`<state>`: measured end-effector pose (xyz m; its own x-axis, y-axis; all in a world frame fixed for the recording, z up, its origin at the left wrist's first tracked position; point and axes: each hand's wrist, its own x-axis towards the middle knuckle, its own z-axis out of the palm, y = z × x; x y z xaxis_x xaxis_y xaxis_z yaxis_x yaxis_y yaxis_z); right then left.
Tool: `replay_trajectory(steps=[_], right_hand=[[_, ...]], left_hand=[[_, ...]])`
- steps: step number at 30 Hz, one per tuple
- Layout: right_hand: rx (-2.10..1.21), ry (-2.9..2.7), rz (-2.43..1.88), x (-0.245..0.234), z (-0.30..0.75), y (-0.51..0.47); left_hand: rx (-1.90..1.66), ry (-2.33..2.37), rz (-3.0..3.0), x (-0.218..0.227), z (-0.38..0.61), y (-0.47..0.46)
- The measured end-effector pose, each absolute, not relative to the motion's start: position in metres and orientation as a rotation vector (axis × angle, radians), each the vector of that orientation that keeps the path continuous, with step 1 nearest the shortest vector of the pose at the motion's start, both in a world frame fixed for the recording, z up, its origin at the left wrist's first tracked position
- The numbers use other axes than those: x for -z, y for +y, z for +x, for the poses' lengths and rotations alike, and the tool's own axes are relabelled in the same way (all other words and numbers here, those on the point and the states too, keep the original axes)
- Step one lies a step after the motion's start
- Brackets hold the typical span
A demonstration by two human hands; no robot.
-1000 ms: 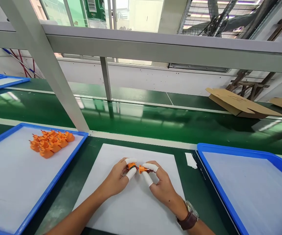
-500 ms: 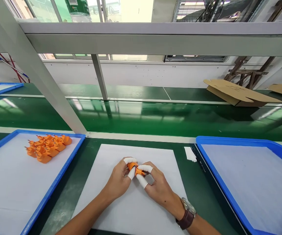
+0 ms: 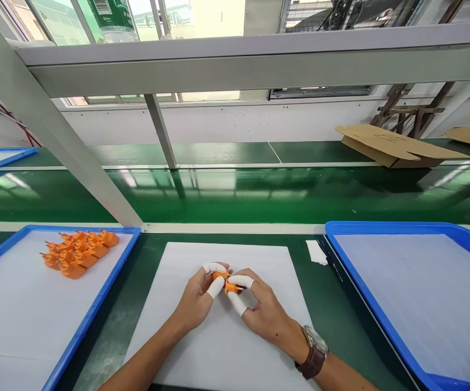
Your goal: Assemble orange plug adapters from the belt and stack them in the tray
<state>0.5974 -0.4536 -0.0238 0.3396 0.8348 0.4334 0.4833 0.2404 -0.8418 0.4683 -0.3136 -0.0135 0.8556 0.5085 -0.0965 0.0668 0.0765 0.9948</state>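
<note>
The green worktop (image 3: 235,195) is spanning the full width of the scene, with a grey metal frame (image 3: 226,60) crossing above its far part and a slanted post running down to the near left. A flattened cardboard box (image 3: 398,145) is lying at the far right.

Two blue trays are sitting on the near part of the worktop. The right tray (image 3: 385,227), lined with a white sheet, is lying just right of centre. The left tray (image 3: 96,304), also lined in white, is carrying a cluster of orange parts (image 3: 77,251) in its far corner.

Between the trays, a white sheet (image 3: 222,347) is lying flat on the worktop. A small white scrap (image 3: 315,251) is lying just beside its far right corner.

Both hands are meeting over the far middle of the white sheet. The left hand (image 3: 197,298) is pinching a small orange part (image 3: 220,276) between thumb and forefinger, both capped with white finger covers. The right hand (image 3: 264,310), with matching covers, is pinching a second small orange part (image 3: 231,287) in the same way. The two parts are touching each other between the fingertips, raised slightly above the sheet. A brown-strapped watch (image 3: 314,353) is sitting on the right wrist.
</note>
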Motion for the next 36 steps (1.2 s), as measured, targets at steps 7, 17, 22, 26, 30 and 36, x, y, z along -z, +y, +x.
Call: replay_trajectory(steps=[7, 17, 22, 26, 30, 36], right_hand=[[-0.418, -1.213, -1.449, 0.030, 0.596, -0.452], [-0.574, -0.980, -1.527, 0.043, 0.608, -0.447], [-0.665, -0.952, -1.506, 0.042, 0.607, -0.448], [-0.735, -0.938, -1.511, 0.041, 0.607, -0.449], [-0.798, -0.905, -1.535, 0.041, 0.610, -0.449], [-0.871, -0.894, -1.557, 0.040, 0.613, -0.449]], left_hand=[[-0.388, 0.541, 1.486, 0.024, 0.470, -0.315], [-0.497, 0.331, 2.102, 0.038, 0.463, -0.309], [-0.616, 0.194, 2.330, 0.040, 0.464, -0.309], [-0.623, 0.242, 2.333, 0.042, 0.464, -0.312], [-0.590, 0.354, 2.269, 0.043, 0.463, -0.315], [-0.596, 0.391, 2.136, 0.042, 0.466, -0.318]])
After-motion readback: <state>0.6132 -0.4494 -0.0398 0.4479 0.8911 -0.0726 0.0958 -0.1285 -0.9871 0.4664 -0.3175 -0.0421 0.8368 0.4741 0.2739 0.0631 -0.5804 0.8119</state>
